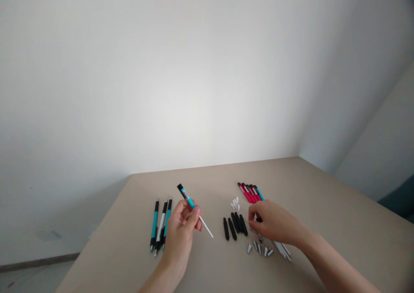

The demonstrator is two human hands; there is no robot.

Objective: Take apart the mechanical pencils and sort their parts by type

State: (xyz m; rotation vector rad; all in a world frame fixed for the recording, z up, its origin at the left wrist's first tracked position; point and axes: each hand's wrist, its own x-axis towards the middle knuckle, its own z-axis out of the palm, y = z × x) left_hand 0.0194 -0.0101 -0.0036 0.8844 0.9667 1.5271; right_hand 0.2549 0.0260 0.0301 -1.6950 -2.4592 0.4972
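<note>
My left hand (pixel 183 228) pinches a blue and black pen barrel (pixel 190 202) between thumb and fingers. The barrel tilts up to the left, and a thin white refill (pixel 207 228) sticks out of its lower end, pointing down to the right. Over the parts on the right, my right hand (pixel 270 219) is closed with thumb and forefinger together. A small dark bit shows at its fingers, too hidden to name. Just left of it lie several black pen grips (pixel 237 224). Silver cone tips (pixel 259 249) are scattered below that hand.
Several pens in blue, white and black (pixel 161 228) lie at the left of the beige table (pixel 200 181). Red and blue barrels (pixel 250 193) lie behind my right hand, small white pieces (pixel 235 203) beside them. White refills (pixel 283 250) show under my right wrist. A wall (pixel 194 90) stands behind.
</note>
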